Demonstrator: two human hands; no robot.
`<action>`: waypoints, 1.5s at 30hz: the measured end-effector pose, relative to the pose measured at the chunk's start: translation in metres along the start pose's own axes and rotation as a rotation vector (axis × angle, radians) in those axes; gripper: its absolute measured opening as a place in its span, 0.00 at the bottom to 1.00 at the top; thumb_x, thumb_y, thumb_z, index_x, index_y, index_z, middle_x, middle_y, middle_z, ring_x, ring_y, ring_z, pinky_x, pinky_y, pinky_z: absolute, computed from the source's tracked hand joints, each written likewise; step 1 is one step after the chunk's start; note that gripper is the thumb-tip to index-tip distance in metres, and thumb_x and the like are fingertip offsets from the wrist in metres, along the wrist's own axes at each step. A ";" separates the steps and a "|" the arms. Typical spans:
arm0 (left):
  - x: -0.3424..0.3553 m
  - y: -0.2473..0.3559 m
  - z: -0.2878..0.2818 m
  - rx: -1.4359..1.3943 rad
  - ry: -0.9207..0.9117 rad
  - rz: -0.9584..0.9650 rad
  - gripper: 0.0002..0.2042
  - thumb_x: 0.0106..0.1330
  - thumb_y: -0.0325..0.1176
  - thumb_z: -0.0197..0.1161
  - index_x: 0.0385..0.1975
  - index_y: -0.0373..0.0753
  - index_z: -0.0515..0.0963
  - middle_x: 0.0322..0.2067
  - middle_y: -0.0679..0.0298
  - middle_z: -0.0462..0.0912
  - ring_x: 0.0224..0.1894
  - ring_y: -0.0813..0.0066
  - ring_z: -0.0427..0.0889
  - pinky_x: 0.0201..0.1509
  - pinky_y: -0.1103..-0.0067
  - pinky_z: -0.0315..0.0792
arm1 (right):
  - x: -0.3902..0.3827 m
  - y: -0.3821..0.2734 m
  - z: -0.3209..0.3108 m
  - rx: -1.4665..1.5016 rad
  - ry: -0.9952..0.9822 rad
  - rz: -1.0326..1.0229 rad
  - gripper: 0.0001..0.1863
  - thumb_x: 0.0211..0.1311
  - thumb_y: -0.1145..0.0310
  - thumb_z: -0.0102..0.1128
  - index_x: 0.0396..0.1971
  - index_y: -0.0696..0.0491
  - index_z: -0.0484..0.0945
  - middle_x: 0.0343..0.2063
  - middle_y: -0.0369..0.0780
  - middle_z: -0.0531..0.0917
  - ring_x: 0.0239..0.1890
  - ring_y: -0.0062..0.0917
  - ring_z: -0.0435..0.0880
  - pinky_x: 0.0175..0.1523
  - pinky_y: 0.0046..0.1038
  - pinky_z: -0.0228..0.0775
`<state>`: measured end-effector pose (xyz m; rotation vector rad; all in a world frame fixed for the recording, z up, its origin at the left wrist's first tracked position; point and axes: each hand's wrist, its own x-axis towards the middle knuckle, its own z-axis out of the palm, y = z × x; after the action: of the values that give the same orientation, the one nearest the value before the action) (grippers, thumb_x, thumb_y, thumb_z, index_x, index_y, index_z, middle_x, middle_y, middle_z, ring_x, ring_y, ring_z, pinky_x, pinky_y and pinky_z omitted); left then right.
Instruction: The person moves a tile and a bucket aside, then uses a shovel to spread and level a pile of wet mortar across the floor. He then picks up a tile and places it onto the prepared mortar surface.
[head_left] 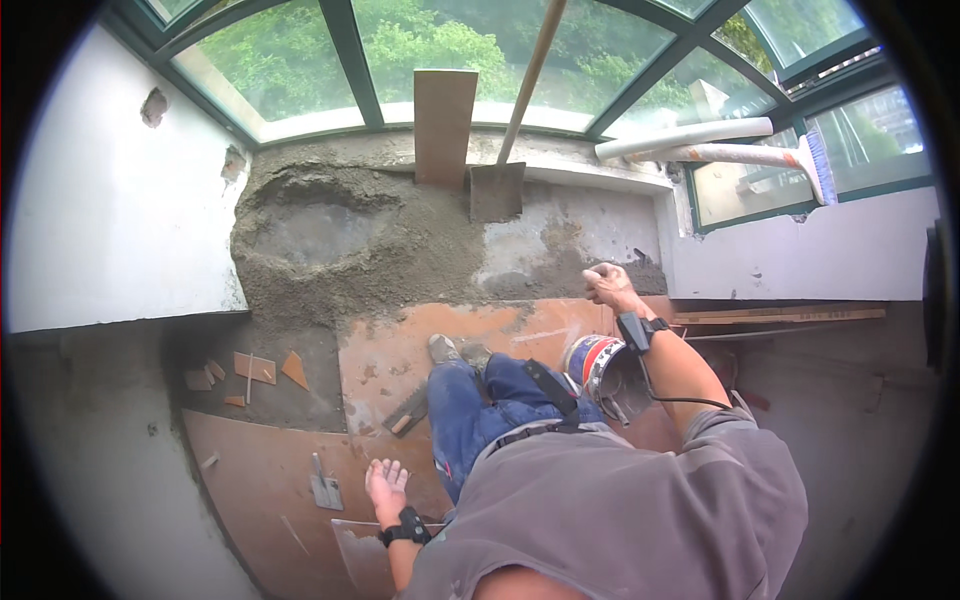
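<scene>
My left hand is held low on the left with its fingers apart and nothing in it. Left of it, a small trowel lies on the reddish-brown floor boards. My right hand is stretched forward, its fingers curled; whether anything is inside them is hidden. Beneath that forearm stands a striped bucket, partly covered by the arm. A long flat trowel rests beside my left leg. Ahead spreads grey mortar, heaped around a hollow on its left.
A shovel and an upright board lean at the window. Broken tile pieces lie on the left. A white pipe and a broom rest on the right sill. Long planks lie along the right wall.
</scene>
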<state>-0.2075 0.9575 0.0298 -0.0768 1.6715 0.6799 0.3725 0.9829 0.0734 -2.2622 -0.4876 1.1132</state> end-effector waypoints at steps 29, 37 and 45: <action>-0.064 -0.049 0.269 -0.125 0.436 -0.166 0.09 0.65 0.37 0.53 0.42 0.44 0.69 0.33 0.66 0.76 0.34 0.69 0.78 0.35 0.70 0.74 | 0.466 -0.254 0.019 -1.491 -0.034 -1.213 0.20 0.53 0.62 0.51 0.44 0.55 0.74 0.48 0.52 0.74 0.54 0.45 0.69 0.62 0.47 0.50; -0.131 -0.118 0.286 -0.352 0.593 -0.178 0.10 0.65 0.36 0.54 0.43 0.43 0.69 0.31 0.65 0.77 0.28 0.73 0.80 0.26 0.79 0.75 | 0.496 -0.250 0.037 -1.971 -0.541 -0.543 0.16 0.57 0.61 0.47 0.41 0.45 0.80 0.45 0.39 0.80 0.48 0.31 0.79 0.50 0.34 0.71; -0.134 -0.213 0.222 -0.604 0.604 -0.301 0.17 0.63 0.38 0.55 0.50 0.39 0.67 0.36 0.62 0.76 0.34 0.66 0.78 0.39 0.65 0.74 | 0.415 -0.194 -0.064 -1.856 -0.420 -0.193 0.21 0.53 0.53 0.49 0.45 0.45 0.76 0.48 0.45 0.77 0.52 0.38 0.74 0.55 0.38 0.67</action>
<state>0.1066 0.8443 0.0579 -1.0288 1.8989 0.9656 0.6539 1.3373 -0.0216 -3.0271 -2.7014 1.0879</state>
